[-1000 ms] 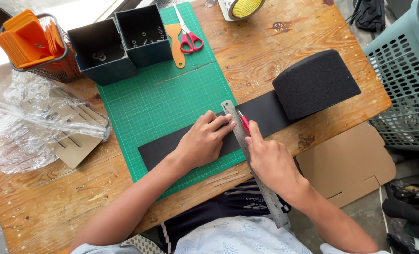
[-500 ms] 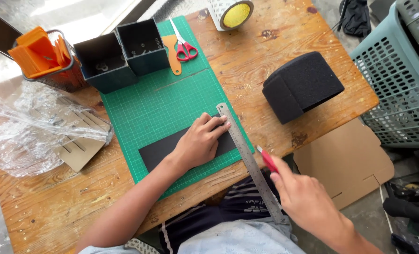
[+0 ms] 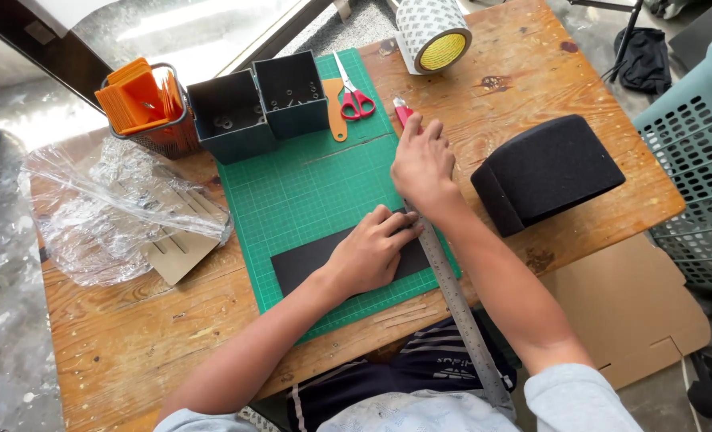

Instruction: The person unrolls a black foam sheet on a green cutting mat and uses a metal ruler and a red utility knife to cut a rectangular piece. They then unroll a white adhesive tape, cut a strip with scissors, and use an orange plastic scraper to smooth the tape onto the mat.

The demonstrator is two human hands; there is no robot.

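While the left hand (image 3: 369, 254) lies flat, fingers spread and holding nothing, on a black rectangular foam sheet (image 3: 312, 262), that sheet rests on the near part of a green gridded cutting mat (image 3: 308, 180) on the worn wooden table (image 3: 148, 320). Just beside it runs a long steel ruler (image 3: 460, 312), its near end reaching past the table edge. At the mat's far right edge, the right hand (image 3: 422, 164) has its grip closed on a red utility knife (image 3: 403, 113). Red-handled scissors (image 3: 356, 96) lie nearby, and a black foam block (image 3: 548, 172) sits to the right.
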